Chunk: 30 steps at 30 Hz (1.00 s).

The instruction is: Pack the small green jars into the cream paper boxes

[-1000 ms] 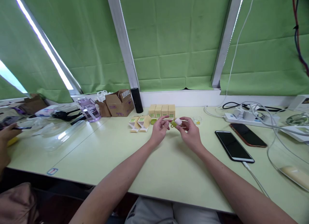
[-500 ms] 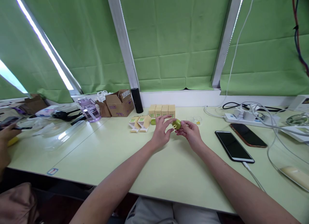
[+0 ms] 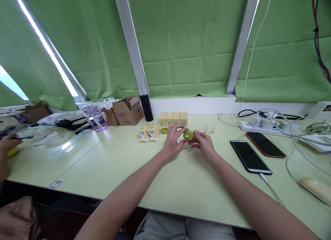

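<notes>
A small glossy green case with rounded corners is held up just above the table, a pale mark on its face. My right hand pinches its right side between thumb and fingers. From the left, my left hand closes thumb and forefinger on the case's other edge. Behind my left hand lies another green piece, partly covered by the fingers. Two opened cardboard sleeves with green labels stand left of it. At the back, several small tan boxes form a row.
Clear plastic pieces with yellow bits lie right of my hands. Farther right are a white-framed phone, a dark phone and a power strip with cables. A carton and purple bottle stand left, near another person's hand.
The green case has turned so its marked face points more toward me, and it has shifted slightly left. My left fingers have come onto its edge.
</notes>
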Motion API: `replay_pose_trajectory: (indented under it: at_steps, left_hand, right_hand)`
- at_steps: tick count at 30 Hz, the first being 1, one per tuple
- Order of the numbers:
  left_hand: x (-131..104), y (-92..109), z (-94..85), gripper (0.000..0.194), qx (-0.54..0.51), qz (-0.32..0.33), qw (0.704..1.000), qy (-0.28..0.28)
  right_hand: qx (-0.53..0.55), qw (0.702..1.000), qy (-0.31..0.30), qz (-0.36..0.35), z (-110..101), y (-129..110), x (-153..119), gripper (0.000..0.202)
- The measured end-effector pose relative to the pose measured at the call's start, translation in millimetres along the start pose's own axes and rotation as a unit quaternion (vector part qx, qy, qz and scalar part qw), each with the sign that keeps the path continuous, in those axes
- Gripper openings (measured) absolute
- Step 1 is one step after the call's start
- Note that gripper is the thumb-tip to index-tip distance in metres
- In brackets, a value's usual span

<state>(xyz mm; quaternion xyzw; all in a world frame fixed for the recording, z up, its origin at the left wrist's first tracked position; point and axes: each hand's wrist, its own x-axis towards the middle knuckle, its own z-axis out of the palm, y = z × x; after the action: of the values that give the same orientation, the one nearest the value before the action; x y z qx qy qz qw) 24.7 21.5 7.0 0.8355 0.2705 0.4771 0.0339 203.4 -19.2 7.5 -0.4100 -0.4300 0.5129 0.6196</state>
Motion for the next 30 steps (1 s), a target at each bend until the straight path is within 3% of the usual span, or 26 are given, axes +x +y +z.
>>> replay_pose_trajectory:
  at_steps: [5,8,11,13,16,19,22,26,30]
  left_hand:
    - [1.9,0.8,0.5,0.042,-0.038,-0.031,0.999,0.003]
    - [2.3,0.8,2.3,0.041,-0.091,-0.091,0.992,0.001]
    - [3.0,-1.0,5.6,0.04,-0.141,-0.17,0.975,0.003]
    - [4.2,-3.4,7.6,0.038,-0.162,-0.224,0.961,0.015]
    - [6.6,-8.2,9.3,0.036,-0.191,-0.295,0.935,0.038]
    - [7.9,-12.6,9.1,0.041,-0.227,-0.335,0.913,0.049]
    - [8.1,-14.1,7.8,0.047,-0.253,-0.349,0.901,0.056]
    - [8.6,-11.0,5.7,0.05,-0.245,-0.371,0.894,0.05]
    - [9.9,-7.7,4.9,0.049,-0.225,-0.378,0.896,0.051]
  right_hand:
    - [-0.018,1.0,0.012,0.002,-0.8,0.8,1.7,0.063]
    - [-0.048,0.999,0.015,-0.009,-4.0,5.5,5.4,0.063]
    - [-0.153,0.986,0.042,-0.053,-13.2,14.8,11.3,0.054]
    - [-0.276,0.953,0.071,-0.107,-22.3,21.1,15.9,0.037]
    - [-0.44,0.871,0.161,-0.147,-37.1,26.4,23.5,0.022]
    - [-0.56,0.777,0.216,-0.189,-49.0,26.2,31.3,0.028]
    - [-0.625,0.711,0.241,-0.214,-57.1,24.7,38.4,0.031]
    - [-0.691,0.669,0.202,-0.185,-64.5,24.8,45.6,0.032]
    - [-0.712,0.658,0.175,-0.174,-66.2,24.9,47.9,0.028]
